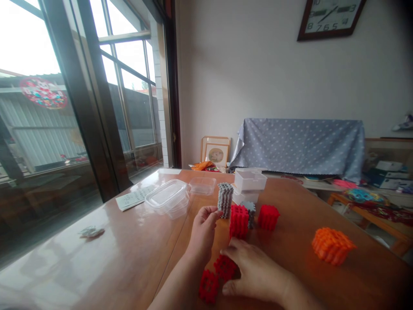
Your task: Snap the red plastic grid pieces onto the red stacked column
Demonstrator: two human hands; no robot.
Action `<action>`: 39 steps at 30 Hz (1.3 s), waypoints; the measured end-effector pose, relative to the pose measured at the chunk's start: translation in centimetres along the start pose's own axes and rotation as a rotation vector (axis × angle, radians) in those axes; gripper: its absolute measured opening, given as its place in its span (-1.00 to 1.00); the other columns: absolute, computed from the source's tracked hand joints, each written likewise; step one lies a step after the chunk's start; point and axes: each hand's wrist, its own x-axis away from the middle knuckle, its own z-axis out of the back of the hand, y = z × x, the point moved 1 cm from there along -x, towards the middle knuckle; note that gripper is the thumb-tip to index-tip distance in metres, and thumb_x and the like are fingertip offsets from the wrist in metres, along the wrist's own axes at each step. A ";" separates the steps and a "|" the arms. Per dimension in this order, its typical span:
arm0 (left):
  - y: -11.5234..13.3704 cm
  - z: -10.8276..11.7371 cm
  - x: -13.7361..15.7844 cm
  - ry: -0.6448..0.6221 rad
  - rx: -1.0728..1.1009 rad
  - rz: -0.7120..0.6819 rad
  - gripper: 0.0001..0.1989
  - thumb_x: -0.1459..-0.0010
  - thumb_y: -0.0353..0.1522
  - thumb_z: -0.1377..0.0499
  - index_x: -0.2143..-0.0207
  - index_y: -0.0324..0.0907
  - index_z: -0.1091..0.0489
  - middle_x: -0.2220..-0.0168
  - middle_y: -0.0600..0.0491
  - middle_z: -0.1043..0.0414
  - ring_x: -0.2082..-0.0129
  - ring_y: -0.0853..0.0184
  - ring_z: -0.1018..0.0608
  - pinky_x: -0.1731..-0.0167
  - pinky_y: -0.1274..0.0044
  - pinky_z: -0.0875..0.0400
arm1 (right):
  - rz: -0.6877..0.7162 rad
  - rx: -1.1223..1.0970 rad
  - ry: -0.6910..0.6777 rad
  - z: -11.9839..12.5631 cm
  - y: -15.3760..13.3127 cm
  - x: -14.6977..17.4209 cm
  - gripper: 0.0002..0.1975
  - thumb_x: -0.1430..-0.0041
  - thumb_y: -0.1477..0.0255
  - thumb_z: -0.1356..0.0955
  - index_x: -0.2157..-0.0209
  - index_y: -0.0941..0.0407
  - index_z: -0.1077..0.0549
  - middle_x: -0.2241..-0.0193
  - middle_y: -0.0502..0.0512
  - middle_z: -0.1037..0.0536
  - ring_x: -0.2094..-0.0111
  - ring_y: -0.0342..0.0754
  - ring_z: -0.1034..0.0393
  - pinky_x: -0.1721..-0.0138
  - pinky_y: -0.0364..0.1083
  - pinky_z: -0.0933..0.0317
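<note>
- Left hand (204, 227) reaches forward, fingertips curled against the base of the upright grey block stack (225, 199); a firm grip cannot be confirmed.
- Right hand (256, 272) lies palm down, fingers loosely bent over a flat red piece (225, 267); a second red piece (208, 286) lies just left of it.
- Red block stack (239, 221) stands just beyond the right hand.
- Wall clock (329, 17) shows numerals 8, 7, 6, 5, 3; the paper sheet (135, 197) is unreadable.
- Bare desk (129, 258) lies open left of the left hand.
</note>
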 end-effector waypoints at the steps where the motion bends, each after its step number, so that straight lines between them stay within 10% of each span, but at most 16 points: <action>1: 0.0 0.0 0.0 0.000 -0.005 0.000 -0.74 -0.03 -0.21 -0.36 0.29 -0.15 -0.46 0.26 0.02 -0.57 0.23 0.24 -0.53 0.23 0.47 -0.28 | 0.002 0.015 0.003 -0.1 0.0 0.0 -0.64 0.13 0.29 -0.60 0.24 0.01 -0.57 0.16 0.07 -0.55 0.20 0.12 -0.47 0.26 -0.06 -0.19; 6: -0.1 0.2 -0.1 0.004 -0.002 -0.001 -0.75 -0.04 -0.21 -0.36 0.28 -0.13 -0.47 0.26 0.04 -0.57 0.19 0.23 -0.56 0.22 0.47 -0.27 | -0.014 -0.018 0.022 0.1 0.1 -0.2 -0.95 -0.04 0.48 -0.44 0.43 0.06 -0.50 0.35 0.01 -0.54 0.38 -0.04 -0.43 0.39 -0.12 -0.08; 13: -0.1 0.4 -0.3 -0.031 0.021 -0.008 -0.78 -0.06 -0.23 -0.33 0.29 -0.15 -0.47 0.32 0.03 -0.57 0.33 0.33 -0.51 0.32 0.51 -0.24 | -0.097 -0.497 0.192 1.0 1.9 -0.9 -0.72 -0.38 0.27 -0.27 0.38 0.08 -0.48 0.49 -0.04 -0.50 0.45 -0.10 -0.39 0.42 -0.14 -0.17; 30: 0.4 -0.2 0.7 -0.362 0.124 0.052 -0.87 -0.12 -0.31 -0.31 0.33 -0.20 -0.52 0.47 0.08 -0.41 0.50 0.45 -0.36 0.42 0.57 -0.22 | -0.162 -1.023 0.461 3.0 2.0 -0.8 -0.43 -0.23 0.11 -0.43 -0.18 0.06 -0.39 0.30 0.07 -0.58 0.35 -0.03 -0.49 0.35 -0.08 -0.31; 39: 0.4 -0.4 1.0 -0.417 0.176 0.082 -0.79 -0.16 -0.29 -0.36 0.21 -0.23 -0.58 0.39 0.06 -0.45 0.47 0.48 -0.34 0.39 0.59 -0.21 | -0.199 -1.077 0.417 3.3 2.0 -0.6 -0.56 -0.23 0.17 -0.43 -0.04 0.10 -0.44 0.31 0.04 -0.55 0.45 -0.14 -0.37 0.41 -0.13 -0.23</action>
